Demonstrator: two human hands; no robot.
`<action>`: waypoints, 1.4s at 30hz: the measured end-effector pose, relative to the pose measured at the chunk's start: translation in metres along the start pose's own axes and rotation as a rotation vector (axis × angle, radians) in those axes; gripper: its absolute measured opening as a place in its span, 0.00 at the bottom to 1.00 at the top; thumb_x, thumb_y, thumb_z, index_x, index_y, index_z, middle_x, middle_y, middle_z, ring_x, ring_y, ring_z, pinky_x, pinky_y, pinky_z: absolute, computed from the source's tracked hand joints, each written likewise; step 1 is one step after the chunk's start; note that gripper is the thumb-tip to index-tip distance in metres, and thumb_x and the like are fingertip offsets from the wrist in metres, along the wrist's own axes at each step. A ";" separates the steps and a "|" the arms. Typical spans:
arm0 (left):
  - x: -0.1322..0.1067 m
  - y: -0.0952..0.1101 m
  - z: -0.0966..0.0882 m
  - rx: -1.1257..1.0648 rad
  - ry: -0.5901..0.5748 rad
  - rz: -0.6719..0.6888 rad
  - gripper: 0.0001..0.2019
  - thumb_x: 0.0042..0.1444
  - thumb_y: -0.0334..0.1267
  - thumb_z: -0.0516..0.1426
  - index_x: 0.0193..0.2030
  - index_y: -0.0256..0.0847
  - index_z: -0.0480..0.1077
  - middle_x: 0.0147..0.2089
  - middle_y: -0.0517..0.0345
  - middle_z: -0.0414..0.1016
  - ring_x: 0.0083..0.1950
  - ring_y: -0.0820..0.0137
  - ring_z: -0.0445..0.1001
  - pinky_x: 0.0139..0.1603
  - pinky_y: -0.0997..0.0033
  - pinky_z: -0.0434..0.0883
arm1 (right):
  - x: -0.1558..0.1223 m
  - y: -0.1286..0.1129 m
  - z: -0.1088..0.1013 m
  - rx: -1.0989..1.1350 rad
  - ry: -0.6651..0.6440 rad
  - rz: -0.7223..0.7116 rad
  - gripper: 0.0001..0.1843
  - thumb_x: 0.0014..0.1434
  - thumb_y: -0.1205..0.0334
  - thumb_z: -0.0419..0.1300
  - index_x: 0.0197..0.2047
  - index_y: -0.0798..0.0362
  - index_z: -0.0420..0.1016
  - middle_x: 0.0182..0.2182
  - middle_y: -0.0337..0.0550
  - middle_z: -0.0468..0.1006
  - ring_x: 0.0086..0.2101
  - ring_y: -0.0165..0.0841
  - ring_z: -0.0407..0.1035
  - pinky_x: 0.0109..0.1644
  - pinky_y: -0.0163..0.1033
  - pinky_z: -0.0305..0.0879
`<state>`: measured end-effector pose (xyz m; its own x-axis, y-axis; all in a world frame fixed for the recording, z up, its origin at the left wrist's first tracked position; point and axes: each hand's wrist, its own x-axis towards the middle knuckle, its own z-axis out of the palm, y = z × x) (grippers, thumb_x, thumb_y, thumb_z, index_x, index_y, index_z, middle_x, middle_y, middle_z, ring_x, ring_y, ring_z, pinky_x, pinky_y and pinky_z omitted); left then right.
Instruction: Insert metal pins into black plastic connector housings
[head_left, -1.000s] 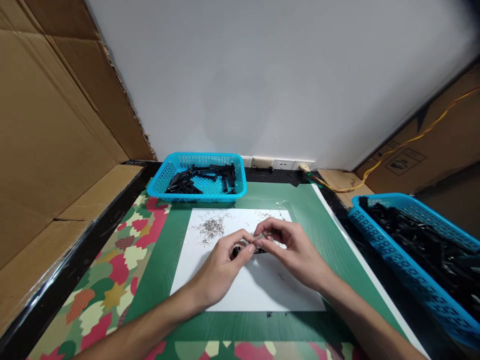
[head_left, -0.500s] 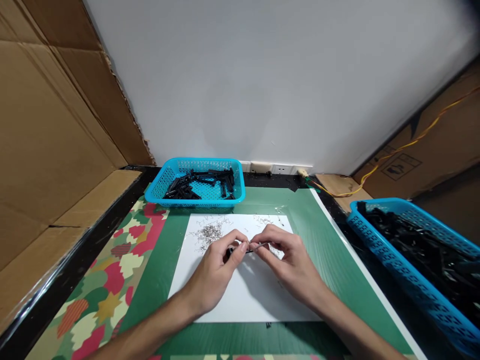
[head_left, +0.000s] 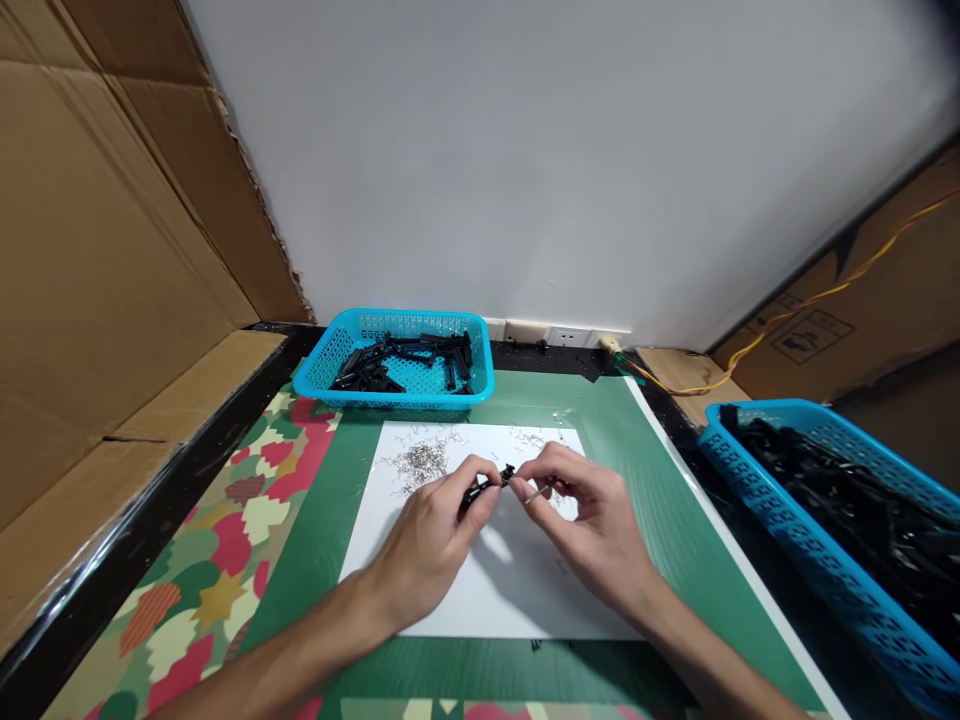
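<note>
Over the white sheet (head_left: 480, 610), my left hand (head_left: 431, 530) is closed on a small black plastic part (head_left: 508, 472), pinched between thumb and fingers; its end sticks out toward the right. My right hand (head_left: 596, 515) is closed around a thin metal tool (head_left: 537, 492), its tip angled down and left. The fingertips of both hands are close together near the part's exposed end. On the sheet beyond my left hand lies a pile of tiny bent metal pieces (head_left: 421, 464). More such pieces (head_left: 529, 438) are scattered behind my right hand, partly covered by it.
A blue basket (head_left: 394, 402) of black plastic parts stands at the back left. Another blue basket (head_left: 817, 555), full of black parts, is at the right. Cardboard (head_left: 112, 250) walls the left side. Sockets (head_left: 568, 336) and a yellow cable (head_left: 739, 355) run along the back.
My right hand has moved slightly right, away from my left. The black part's end now shows between the hands, and the metal tool is tilted differently.
</note>
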<state>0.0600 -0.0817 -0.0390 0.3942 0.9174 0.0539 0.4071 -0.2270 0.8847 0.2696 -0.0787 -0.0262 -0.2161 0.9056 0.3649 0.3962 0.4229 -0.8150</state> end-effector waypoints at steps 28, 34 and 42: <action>0.003 -0.032 0.001 0.291 0.045 0.479 0.36 0.74 0.27 0.50 0.84 0.49 0.41 0.54 0.47 0.76 0.56 0.57 0.74 0.53 0.52 0.78 | -0.006 0.013 -0.008 -0.538 -0.122 -0.662 0.11 0.71 0.75 0.58 0.51 0.55 0.79 0.32 0.46 0.75 0.33 0.37 0.65 0.36 0.43 0.63; 0.003 -0.031 0.001 0.278 0.027 0.507 0.36 0.74 0.25 0.49 0.84 0.47 0.41 0.50 0.48 0.76 0.54 0.59 0.75 0.50 0.55 0.79 | -0.005 0.012 -0.008 -0.551 -0.121 -0.668 0.14 0.72 0.76 0.54 0.52 0.55 0.78 0.31 0.46 0.74 0.32 0.37 0.64 0.35 0.42 0.62; 0.002 -0.029 0.000 0.268 0.004 0.497 0.37 0.73 0.24 0.48 0.84 0.46 0.41 0.51 0.46 0.76 0.54 0.59 0.76 0.52 0.54 0.80 | -0.002 0.008 -0.008 -0.535 -0.131 -0.685 0.15 0.72 0.77 0.53 0.51 0.54 0.78 0.31 0.46 0.74 0.32 0.36 0.61 0.34 0.42 0.62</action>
<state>0.0491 -0.0734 -0.0646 0.5891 0.6800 0.4365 0.3682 -0.7067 0.6042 0.2807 -0.0771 -0.0297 -0.6470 0.4505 0.6151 0.5001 0.8597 -0.1037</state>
